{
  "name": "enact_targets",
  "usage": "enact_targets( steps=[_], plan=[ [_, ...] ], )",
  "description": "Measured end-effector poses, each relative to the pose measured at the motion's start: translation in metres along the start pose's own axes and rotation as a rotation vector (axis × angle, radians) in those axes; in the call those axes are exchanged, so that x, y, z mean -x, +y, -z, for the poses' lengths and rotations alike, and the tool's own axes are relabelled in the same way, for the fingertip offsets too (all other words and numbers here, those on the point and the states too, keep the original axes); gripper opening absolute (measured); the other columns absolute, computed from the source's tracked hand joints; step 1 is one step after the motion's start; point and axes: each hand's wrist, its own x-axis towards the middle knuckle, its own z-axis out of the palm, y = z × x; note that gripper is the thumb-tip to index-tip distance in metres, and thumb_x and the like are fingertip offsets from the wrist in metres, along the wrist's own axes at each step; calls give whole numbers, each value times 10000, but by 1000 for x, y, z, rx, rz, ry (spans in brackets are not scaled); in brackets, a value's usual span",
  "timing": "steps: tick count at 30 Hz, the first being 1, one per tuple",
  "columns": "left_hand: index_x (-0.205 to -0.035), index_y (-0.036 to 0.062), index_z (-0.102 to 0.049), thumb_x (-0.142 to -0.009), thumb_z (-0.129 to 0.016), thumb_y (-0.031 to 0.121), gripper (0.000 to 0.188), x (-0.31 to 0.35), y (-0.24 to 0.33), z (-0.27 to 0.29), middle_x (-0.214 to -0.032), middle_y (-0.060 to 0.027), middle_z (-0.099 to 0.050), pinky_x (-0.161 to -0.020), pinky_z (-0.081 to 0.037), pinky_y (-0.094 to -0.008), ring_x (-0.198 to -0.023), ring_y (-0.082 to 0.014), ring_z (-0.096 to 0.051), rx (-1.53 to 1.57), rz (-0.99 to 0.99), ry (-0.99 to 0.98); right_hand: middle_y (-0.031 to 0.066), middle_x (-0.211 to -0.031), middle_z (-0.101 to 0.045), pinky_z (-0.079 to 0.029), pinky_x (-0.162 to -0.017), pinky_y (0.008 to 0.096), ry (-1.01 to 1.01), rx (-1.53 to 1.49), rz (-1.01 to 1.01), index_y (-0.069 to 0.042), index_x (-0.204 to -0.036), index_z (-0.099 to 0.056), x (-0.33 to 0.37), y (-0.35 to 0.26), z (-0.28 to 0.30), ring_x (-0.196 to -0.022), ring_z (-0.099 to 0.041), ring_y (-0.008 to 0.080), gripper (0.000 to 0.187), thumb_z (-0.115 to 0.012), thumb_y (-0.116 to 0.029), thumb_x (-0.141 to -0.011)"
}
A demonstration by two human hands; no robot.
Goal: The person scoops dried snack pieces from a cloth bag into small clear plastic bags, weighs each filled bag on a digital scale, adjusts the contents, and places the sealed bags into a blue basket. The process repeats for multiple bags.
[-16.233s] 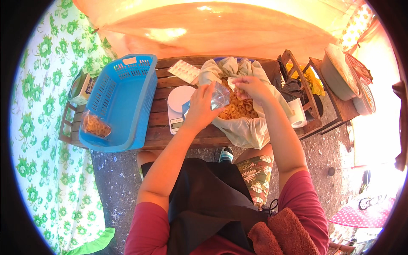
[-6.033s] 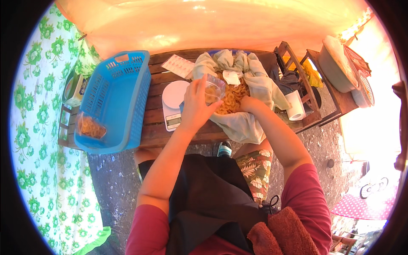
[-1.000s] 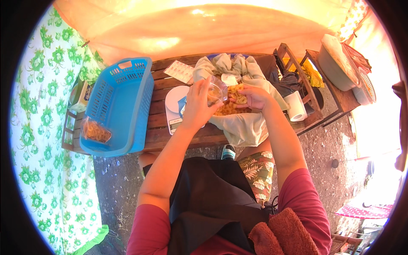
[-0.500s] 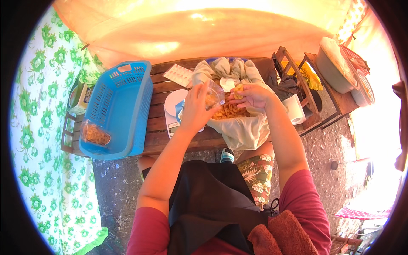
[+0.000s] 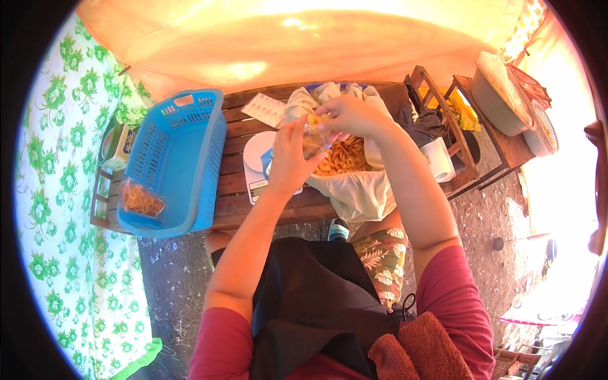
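The left hand (image 5: 290, 158) is curled around a small clear bag (image 5: 311, 136), holding its side, while the right hand (image 5: 351, 115) pinches the bag's top with closed fingers. The bag looks see-through with golden ring snacks inside. It is held above the heap of ring snacks (image 5: 342, 158) lying in a pale cloth (image 5: 358, 190) near the front edge of the wooden table (image 5: 234, 171), beside a white scale (image 5: 259, 161) and a blue basket (image 5: 174, 161).

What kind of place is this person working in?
Probably an outdoor snack-packing spot: a slatted wooden table on gravel ground, a scale, a blue basket, and a cloth-lined heap of fried rings.
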Motion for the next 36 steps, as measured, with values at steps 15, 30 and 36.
enact_targets(
  steps=[15, 30, 36],
  plan=[
    [-1413, 18, -355, -681, -841, 155, 889, 1, -5, 3, -1245, -195, -449, -934, -433, -423, -1114, -359, -478, 51, -4, 118, 226, -966, -680, -510, -765, 390, -80, 658, -479, 37, -1081, -631, -14, 157, -29, -857, -656, 296, 681, -731, -545, -742],
    [-1410, 25, -363, -681, -838, 176, 883, 4, -3, 1, -1270, -208, -451, -968, -408, -449, -1174, -386, -456, 28, 20, 63, 3, -978, -615, -545, -757, 298, -82, -608, -312, -103, -1132, -585, 0, 139, -17, -872, -627, 154, 242, -628, -106, -894],
    [-1418, 38, -361, -681, -837, 183, 889, 6, -1, 1, -1247, -200, -471, -948, -413, -457, -1137, -382, -475, 13, -4, 39, -46, -949, -611, -512, -812, 292, -8, -721, -311, -138, -1102, -596, 12, 132, -8, -874, -586, 90, 222, -670, -196, -901]
  ],
)
